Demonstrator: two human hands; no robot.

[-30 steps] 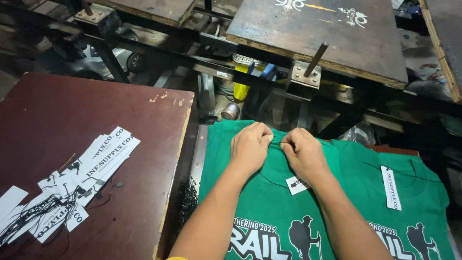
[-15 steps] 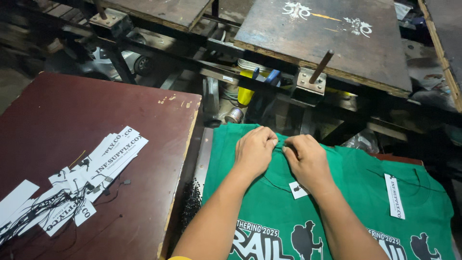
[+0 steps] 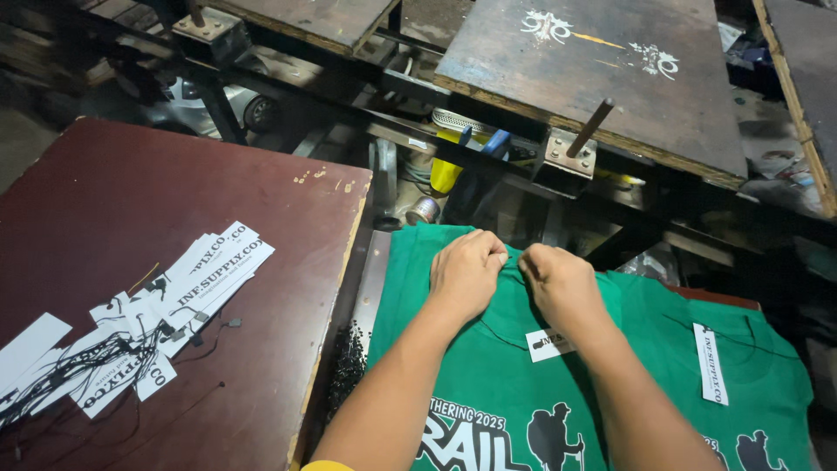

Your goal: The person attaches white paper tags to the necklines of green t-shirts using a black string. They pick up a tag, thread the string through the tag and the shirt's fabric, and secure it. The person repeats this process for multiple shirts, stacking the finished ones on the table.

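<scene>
1. Dim print shop; dark wooden platens (image 3: 602, 78) beyond the hands.
2. Left hand (image 3: 466, 272) and right hand (image 3: 562, 283) curled, knuckles together, pinching the collar of the green shirt (image 3: 488, 384) beneath them.
3. White hang tags (image 3: 174, 296) lie left, on the maroon board (image 3: 113, 192).

Green printed shirt (image 3: 488, 375) lies flat — white tag (image 3: 549, 344) (stringed) below its collar.

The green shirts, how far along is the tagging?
Done: the green shirt on the right already carries a white hang tag. In hand: the left hand and right hand pinch at the collar of the front green shirt, its white tag lying just below. Left: a pile of loose white tags with black strings waits on the dark red table.
</scene>
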